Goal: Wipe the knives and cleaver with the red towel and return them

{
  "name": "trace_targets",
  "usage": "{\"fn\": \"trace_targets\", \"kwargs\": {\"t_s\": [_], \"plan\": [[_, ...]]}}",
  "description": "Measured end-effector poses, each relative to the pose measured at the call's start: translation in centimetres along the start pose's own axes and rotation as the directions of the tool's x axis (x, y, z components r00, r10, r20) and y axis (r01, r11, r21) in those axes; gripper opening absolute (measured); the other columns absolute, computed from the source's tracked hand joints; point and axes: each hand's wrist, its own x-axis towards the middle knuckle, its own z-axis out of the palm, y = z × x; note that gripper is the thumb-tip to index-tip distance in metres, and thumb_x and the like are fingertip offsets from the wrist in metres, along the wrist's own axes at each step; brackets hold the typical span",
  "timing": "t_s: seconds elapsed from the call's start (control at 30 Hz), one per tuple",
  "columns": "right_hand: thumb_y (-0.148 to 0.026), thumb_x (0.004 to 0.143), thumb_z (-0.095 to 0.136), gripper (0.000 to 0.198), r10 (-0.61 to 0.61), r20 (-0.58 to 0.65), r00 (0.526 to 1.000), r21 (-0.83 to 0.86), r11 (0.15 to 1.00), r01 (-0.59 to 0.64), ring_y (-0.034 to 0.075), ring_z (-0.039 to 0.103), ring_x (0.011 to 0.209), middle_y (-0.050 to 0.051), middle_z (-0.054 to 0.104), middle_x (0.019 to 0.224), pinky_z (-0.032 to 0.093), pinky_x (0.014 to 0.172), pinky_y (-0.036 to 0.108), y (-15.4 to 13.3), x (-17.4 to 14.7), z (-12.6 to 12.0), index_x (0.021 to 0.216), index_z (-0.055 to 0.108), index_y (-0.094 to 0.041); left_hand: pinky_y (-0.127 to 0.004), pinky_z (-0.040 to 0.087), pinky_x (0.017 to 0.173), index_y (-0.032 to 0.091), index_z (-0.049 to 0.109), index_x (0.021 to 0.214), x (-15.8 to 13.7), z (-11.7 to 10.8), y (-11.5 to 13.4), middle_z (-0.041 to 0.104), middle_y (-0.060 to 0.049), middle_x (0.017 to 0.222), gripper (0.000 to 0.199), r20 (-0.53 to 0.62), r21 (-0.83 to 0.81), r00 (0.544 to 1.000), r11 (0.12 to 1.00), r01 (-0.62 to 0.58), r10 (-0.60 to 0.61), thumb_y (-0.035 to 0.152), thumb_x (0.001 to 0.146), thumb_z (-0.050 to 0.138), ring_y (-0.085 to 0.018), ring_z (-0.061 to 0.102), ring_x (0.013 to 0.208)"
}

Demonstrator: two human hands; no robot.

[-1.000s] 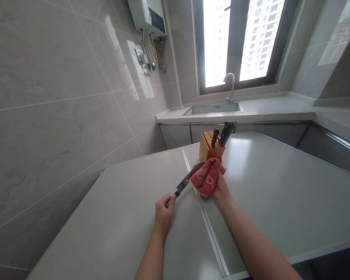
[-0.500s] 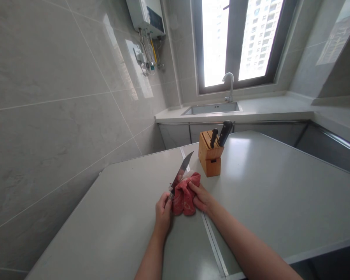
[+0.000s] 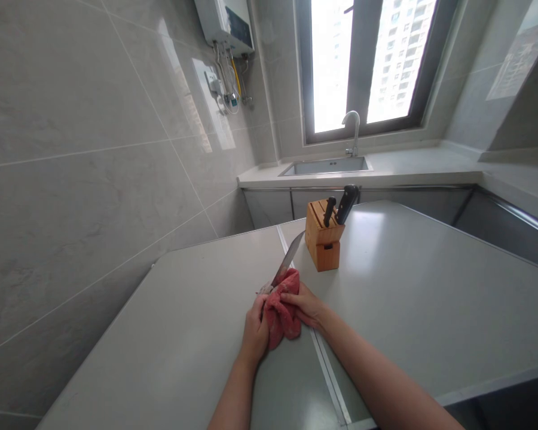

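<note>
A kitchen knife [image 3: 289, 258] points up and away, its tip just in front of the wooden knife block. Its handle is mostly hidden inside my left hand [image 3: 256, 328], which is closed around it. A red cloth [image 3: 283, 313] is wrapped against the lower part of the blade, by the handle, and hangs down in folds. My right hand [image 3: 308, 306] grips the cloth from the right, thumb on top. A pale part of the cloth shows left of the blade.
The wooden knife block [image 3: 323, 239] stands beyond my hands with two black-handled tools in it. Under everything is a pale table [image 3: 197, 334] with a seam strip. A sink [image 3: 327, 167] and faucet [image 3: 353, 132] lie behind, under the window.
The cloth has slid down the blade toward the handle, drawn by my right hand. The knife has tilted a little to the right, its tip closer to the knife block.
</note>
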Motion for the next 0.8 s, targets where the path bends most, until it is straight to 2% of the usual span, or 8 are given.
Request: {"fn": "trace_targets", "kwargs": {"t_s": [0.07, 0.17, 0.37, 0.57, 0.67, 0.8], "plan": [[-0.013, 0.064, 0.079, 0.036, -0.068, -0.102, 0.992, 0.014, 0.997, 0.07, 0.015, 0.068, 0.078, 0.001, 0.071, 0.086, 0.054, 0.077, 0.026, 0.3, 0.3, 0.0, 0.096, 0.062, -0.018, -0.03, 0.045, 0.077, 0.017, 0.058, 0.094, 0.1, 0.0, -0.1, 0.065, -0.005, 0.086, 0.032, -0.019, 0.018, 1.0, 1.0, 0.007, -0.007, 0.044, 0.091, 0.04, -0.02, 0.059, 0.082], [-0.018, 0.065, 0.078, 0.032, -0.113, -0.199, 0.973, 0.022, 0.993, 0.119, 0.013, 0.066, 0.072, 0.0, 0.07, 0.081, 0.054, 0.073, 0.024, 0.3, 0.6, 0.0, 0.092, 0.061, -0.018, -0.03, 0.045, 0.077, 0.017, 0.058, 0.096, 0.1, 0.0, -0.3, 0.065, -0.005, 0.088, 0.034, -0.027, 0.039, 1.0, 0.999, 0.005, -0.004, 0.045, 0.092, 0.038, -0.02, 0.058, 0.082], [-0.032, 0.074, 0.073, 0.03, -0.066, -0.142, 0.988, -0.014, 0.998, 0.064, 0.012, 0.065, 0.077, 0.0, 0.069, 0.086, 0.052, 0.074, 0.022, 0.8, 0.8, -0.2, 0.098, 0.06, -0.02, -0.03, 0.045, 0.079, 0.017, 0.057, 0.101, 0.0, 0.0, -0.3, 0.065, -0.006, 0.092, 0.034, 0.006, 0.01, 1.0, 1.0, 0.004, -0.004, 0.043, 0.093, 0.037, -0.02, 0.059, 0.084], [-0.031, 0.069, 0.077, 0.034, -0.153, -0.27, 0.951, -0.08, 0.987, 0.137, 0.011, 0.064, 0.072, -0.003, 0.069, 0.083, 0.051, 0.069, 0.022, 1.3, 0.9, -0.5, 0.096, 0.058, -0.024, -0.032, 0.045, 0.081, 0.018, 0.06, 0.102, 0.2, 0.1, 0.0, 0.066, -0.008, 0.097, 0.038, 0.018, -0.001, 1.0, 1.0, 0.009, -0.009, 0.048, 0.092, 0.038, -0.021, 0.06, 0.089], [-0.035, 0.072, 0.074, 0.029, -0.101, -0.211, 0.972, -0.069, 0.994, 0.089, 0.012, 0.064, 0.07, -0.002, 0.069, 0.08, 0.051, 0.068, 0.021, 1.0, 0.8, -0.2, 0.095, 0.062, -0.022, -0.031, 0.045, 0.079, 0.018, 0.06, 0.098, 0.2, 0.1, 0.1, 0.067, -0.006, 0.092, 0.039, 0.016, 0.022, 1.0, 1.0, 0.02, -0.021, 0.048, 0.092, 0.036, -0.02, 0.06, 0.084], [-0.036, 0.077, 0.066, 0.023, 0.068, -0.091, 0.993, 0.034, 0.997, -0.065, 0.014, 0.066, 0.074, 0.001, 0.072, 0.082, 0.052, 0.073, 0.023, 0.3, 0.6, 0.1, 0.093, 0.067, -0.019, -0.029, 0.044, 0.076, 0.017, 0.06, 0.095, 0.1, 0.0, 0.0, 0.067, -0.006, 0.089, 0.038, -0.014, 0.041, 0.999, 0.999, 0.031, -0.03, 0.046, 0.093, 0.035, -0.02, 0.059, 0.081]]}}
